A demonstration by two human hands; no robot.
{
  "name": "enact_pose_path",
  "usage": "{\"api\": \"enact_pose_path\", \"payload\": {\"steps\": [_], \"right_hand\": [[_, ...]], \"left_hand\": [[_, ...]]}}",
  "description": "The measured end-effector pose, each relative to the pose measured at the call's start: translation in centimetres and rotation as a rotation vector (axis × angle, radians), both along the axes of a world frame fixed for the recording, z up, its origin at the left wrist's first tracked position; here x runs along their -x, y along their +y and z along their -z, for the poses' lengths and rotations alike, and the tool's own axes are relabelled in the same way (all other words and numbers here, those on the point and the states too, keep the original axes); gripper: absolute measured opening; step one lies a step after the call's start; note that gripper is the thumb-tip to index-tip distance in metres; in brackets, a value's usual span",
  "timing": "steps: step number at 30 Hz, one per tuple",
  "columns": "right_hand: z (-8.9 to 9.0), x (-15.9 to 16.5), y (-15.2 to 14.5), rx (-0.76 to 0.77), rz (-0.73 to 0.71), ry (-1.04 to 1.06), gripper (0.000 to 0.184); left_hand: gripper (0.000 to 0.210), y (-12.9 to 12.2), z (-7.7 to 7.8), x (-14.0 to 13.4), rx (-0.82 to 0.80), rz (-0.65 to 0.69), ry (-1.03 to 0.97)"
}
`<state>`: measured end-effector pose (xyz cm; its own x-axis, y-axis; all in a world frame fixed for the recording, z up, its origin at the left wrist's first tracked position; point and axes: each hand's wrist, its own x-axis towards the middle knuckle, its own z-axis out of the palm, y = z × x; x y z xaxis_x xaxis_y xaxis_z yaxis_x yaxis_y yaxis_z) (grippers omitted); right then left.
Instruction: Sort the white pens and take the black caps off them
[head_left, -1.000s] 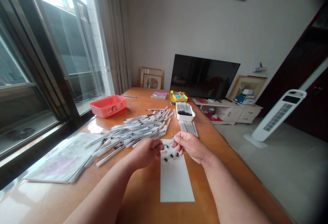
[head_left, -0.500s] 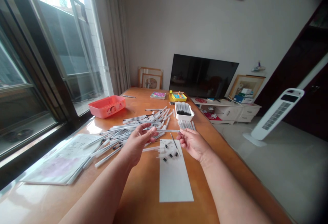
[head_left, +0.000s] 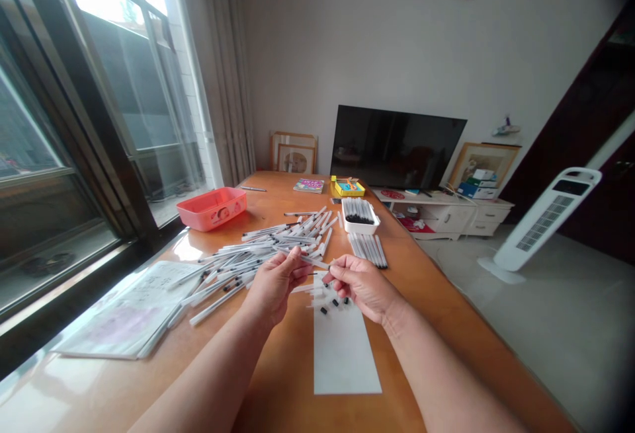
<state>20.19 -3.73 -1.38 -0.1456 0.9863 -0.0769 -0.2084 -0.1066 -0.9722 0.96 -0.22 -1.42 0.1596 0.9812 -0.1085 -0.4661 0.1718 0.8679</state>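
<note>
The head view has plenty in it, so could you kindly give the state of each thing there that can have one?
Left hand, pinching the pen tube
Right hand, pinching the same tube
Pen pile, jumbled, loose
Pen row, laid side by side
White box, open, holding pens
Pink box, open
Paper strip, lying flat
Black pieces, loose on the strip
Television, screen dark
Tower fan, on or off unclear
</note>
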Motion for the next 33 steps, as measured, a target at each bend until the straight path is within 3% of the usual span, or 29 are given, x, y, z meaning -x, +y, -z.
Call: {"api": "enact_pose_path", "payload": {"steps": [5,13,16,23,33], "right_hand": [[0.3,0.1,0.2,-0.055,0.071,-0.253,0.016],[3.6,-0.7,2.1,-0.221,0.117,-0.669,0.014],[3.5,-0.5,2.0,-0.295,0.119,-0.740,0.023],[2.1,-0.5,1.2,-0.424,0.081,-0.819,0.022],[1.8,-3.9,1.6,-0.422,0.021,-1.133,0.019]], "left_hand": [[0.042,0.7,0.2,0.7,0.047,-0.129,0.052],[0.041,0.8,0.5,0.6,0.038,-0.150,0.104],[0.042,0.6,0.5,0.4,0.030,-0.135,0.104],[0.046,0.4,0.4,0.2,0.007,-0.060,0.166],[0.044,2.0,-1.0,3.1,-0.164,-0.440,0.350]]}}
